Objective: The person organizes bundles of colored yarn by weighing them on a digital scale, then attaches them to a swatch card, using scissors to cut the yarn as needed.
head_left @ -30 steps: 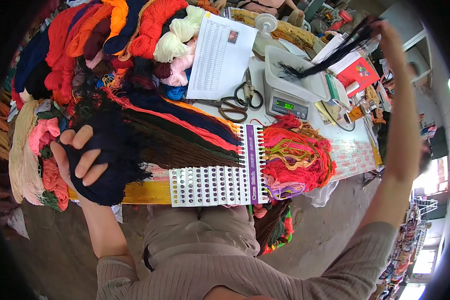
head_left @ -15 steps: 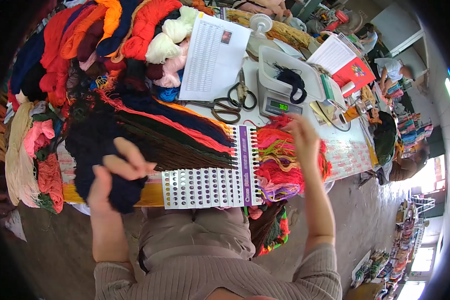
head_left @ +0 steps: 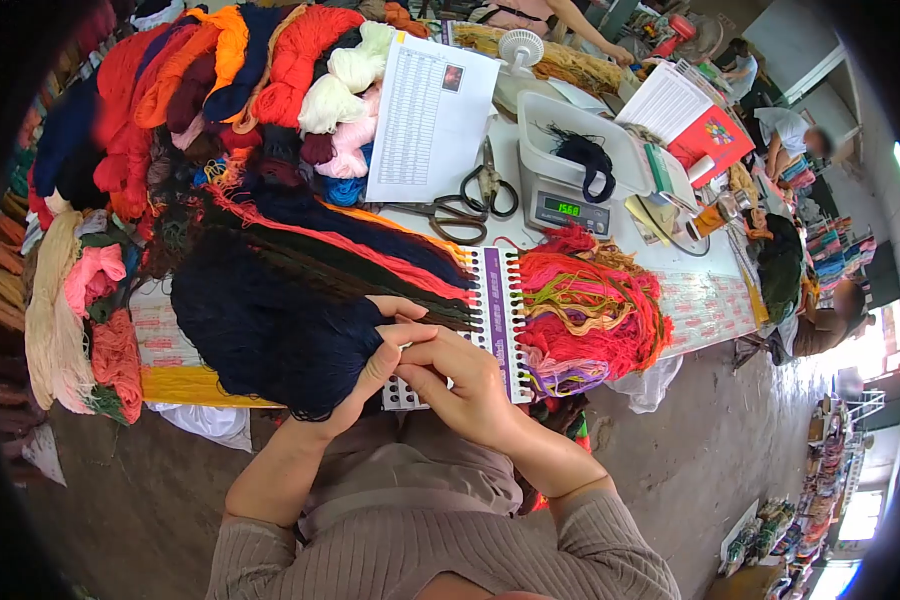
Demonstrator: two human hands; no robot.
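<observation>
A thick bundle of dark navy thread (head_left: 270, 310) lies over the left part of the table, its near end gathered in my left hand (head_left: 365, 375). My right hand (head_left: 460, 385) meets the left fingertips in a pinch; whatever is between its fingers is too small to make out. Beneath and beside both hands is the white punched thread card (head_left: 495, 310) with a purple strip. Brown, dark green, coral, navy and orange strands (head_left: 400, 250) run leftward from its holes. On its right side hangs a bunch of red, pink, green and purple thread (head_left: 590, 320).
Scissors (head_left: 490, 185) lie behind the card, beside a printed sheet (head_left: 430, 120). A digital scale (head_left: 570, 212) bears a white tray (head_left: 625, 165) with dark thread (head_left: 585, 165). Piled skeins (head_left: 300, 70) fill the back left. A small fan (head_left: 520, 48) stands behind; other people work farther off.
My right hand has come down and left from over the colourful threads to meet my left hand. The left has moved right with the navy bundle, its fingers now closed. The scale display reads differently.
</observation>
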